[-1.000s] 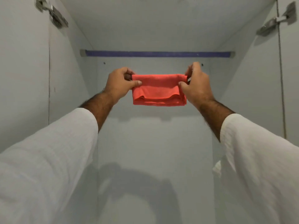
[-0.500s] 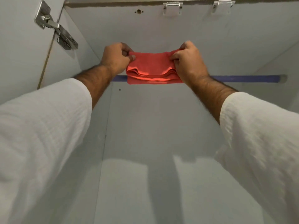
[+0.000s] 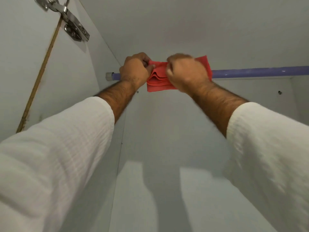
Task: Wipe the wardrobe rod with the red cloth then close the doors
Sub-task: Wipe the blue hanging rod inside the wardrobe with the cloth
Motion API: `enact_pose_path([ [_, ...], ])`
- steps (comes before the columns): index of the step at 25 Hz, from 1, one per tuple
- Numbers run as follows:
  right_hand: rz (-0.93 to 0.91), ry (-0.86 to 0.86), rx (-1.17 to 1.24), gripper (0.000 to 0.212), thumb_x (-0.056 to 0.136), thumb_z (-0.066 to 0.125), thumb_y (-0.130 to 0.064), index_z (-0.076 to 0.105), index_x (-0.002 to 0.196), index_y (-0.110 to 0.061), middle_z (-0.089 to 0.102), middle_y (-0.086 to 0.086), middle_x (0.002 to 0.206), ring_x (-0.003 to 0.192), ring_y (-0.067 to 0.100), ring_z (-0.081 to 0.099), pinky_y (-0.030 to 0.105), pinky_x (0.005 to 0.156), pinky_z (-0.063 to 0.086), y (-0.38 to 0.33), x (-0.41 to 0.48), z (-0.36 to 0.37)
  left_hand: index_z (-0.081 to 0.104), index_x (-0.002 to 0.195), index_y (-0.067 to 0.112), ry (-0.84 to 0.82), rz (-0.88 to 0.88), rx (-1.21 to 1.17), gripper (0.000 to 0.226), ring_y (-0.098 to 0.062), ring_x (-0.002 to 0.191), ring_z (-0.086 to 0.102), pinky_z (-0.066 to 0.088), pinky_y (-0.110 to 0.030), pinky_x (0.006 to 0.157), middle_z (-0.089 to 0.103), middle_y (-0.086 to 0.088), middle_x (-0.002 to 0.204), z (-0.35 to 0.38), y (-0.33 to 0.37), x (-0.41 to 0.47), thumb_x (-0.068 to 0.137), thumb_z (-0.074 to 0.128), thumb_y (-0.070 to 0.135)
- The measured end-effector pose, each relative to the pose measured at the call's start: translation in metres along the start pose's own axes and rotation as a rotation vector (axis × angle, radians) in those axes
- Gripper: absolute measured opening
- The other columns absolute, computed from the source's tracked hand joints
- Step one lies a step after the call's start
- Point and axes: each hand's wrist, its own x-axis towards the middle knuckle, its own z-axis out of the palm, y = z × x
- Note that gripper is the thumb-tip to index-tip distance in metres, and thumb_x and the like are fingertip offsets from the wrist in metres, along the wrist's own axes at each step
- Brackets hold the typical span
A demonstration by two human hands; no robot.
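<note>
The red cloth is folded over the rod, near its left end. The left hand and the right hand each have a closed grip on it. If the grip loosens, the cloth may slip off. A hinge is above the left hand.
</note>
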Motion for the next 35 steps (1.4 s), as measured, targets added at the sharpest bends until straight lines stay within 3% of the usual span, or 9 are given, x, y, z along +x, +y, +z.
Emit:
enact_pose_path([
  [2,-0.090,-0.032,-0.063,0.043,0.110,0.034,-0.033,0.065,0.123,-0.007,0.071,0.017,0.125,0.114,0.040,0.066,0.045,0.102,0.047,-0.016,-0.005,0.020,0.073,0.119,0.019,-0.001,0.054,0.062,0.037,-0.025,0.116,0.070,0.051,-0.046,0.110,0.078,-0.003,0.118,-0.006,-0.008,0.000,0.098,0.064,0.048],
  [6,-0.105,0.012,-0.187,0.045,0.113,0.027,-0.037,0.060,0.128,-0.011,0.070,0.012,0.126,0.117,0.038,0.063,0.048,0.107,0.040,-0.022,-0.003,0.038,0.051,0.149,0.007,-0.077,0.167,0.571,0.071,-0.038,0.134,0.056,0.026,-0.050,0.126,0.063,-0.019,0.143,-0.026,-0.064,-0.016,0.110,0.009,0.050],
  [11,-0.140,0.000,-0.195,0.048,0.113,0.025,-0.040,0.055,0.140,-0.014,0.065,0.008,0.137,0.126,0.034,0.059,0.047,0.114,0.037,-0.042,0.003,0.052,0.070,0.124,0.009,0.012,0.193,0.500,0.059,-0.036,0.127,0.058,0.023,-0.048,0.128,0.072,-0.017,0.125,-0.013,-0.075,-0.020,0.114,0.020,0.038],
  [15,-0.098,0.022,-0.205,0.048,0.113,0.025,-0.044,0.055,0.140,-0.018,0.065,0.005,0.136,0.126,0.033,0.058,0.045,0.112,0.036,-0.033,-0.001,0.051,0.065,0.131,0.008,-0.019,0.218,0.608,0.063,-0.040,0.129,0.057,0.022,-0.050,0.128,0.068,-0.022,0.129,-0.012,-0.079,-0.016,0.113,0.014,0.040],
  [18,-0.051,0.062,-0.190,0.047,0.112,0.027,-0.046,0.061,0.131,-0.020,0.070,0.004,0.128,0.119,0.033,0.061,0.045,0.107,0.037,-0.009,-0.008,0.043,0.060,0.139,0.002,-0.039,0.197,0.606,0.057,-0.047,0.128,0.056,0.018,-0.058,0.129,0.066,-0.030,0.131,-0.005,-0.067,-0.017,0.114,0.021,0.035],
  [20,-0.034,0.064,-0.237,0.048,0.112,0.025,-0.046,0.061,0.131,-0.022,0.069,0.003,0.127,0.120,0.033,0.061,0.045,0.107,0.038,0.020,-0.016,0.034,0.054,0.146,0.000,-0.044,0.325,0.583,0.054,-0.051,0.127,0.055,0.020,-0.063,0.127,0.063,-0.034,0.133,0.012,-0.049,-0.025,0.114,0.026,0.032],
  [24,0.003,0.060,-0.342,0.049,0.111,0.021,-0.047,0.060,0.131,-0.025,0.069,0.000,0.127,0.122,0.030,0.060,0.042,0.110,0.037,0.100,-0.036,0.007,0.057,0.142,-0.001,-0.021,0.365,0.426,0.088,-0.040,0.137,0.053,0.018,-0.052,0.131,0.063,-0.025,0.139,0.049,0.012,-0.039,0.100,0.010,0.061],
  [28,0.050,0.091,-0.411,0.049,0.112,0.021,-0.044,0.060,0.133,-0.023,0.068,0.001,0.128,0.123,0.030,0.059,0.041,0.112,0.036,0.192,-0.063,-0.025,0.058,0.139,0.001,-0.069,0.402,0.373,0.078,-0.035,0.143,0.049,0.016,-0.051,0.133,0.064,-0.021,0.141,0.096,0.079,-0.042,0.106,0.023,0.062],
  [35,0.104,0.145,-0.398,0.042,0.113,0.033,-0.035,0.061,0.137,-0.015,0.066,0.012,0.134,0.125,0.037,0.057,0.047,0.111,0.037,0.315,-0.105,-0.070,0.061,0.132,0.005,-0.103,0.454,0.398,0.081,-0.032,0.142,0.050,0.011,-0.052,0.134,0.067,-0.015,0.136,0.173,0.202,-0.062,0.103,0.022,0.069],
])
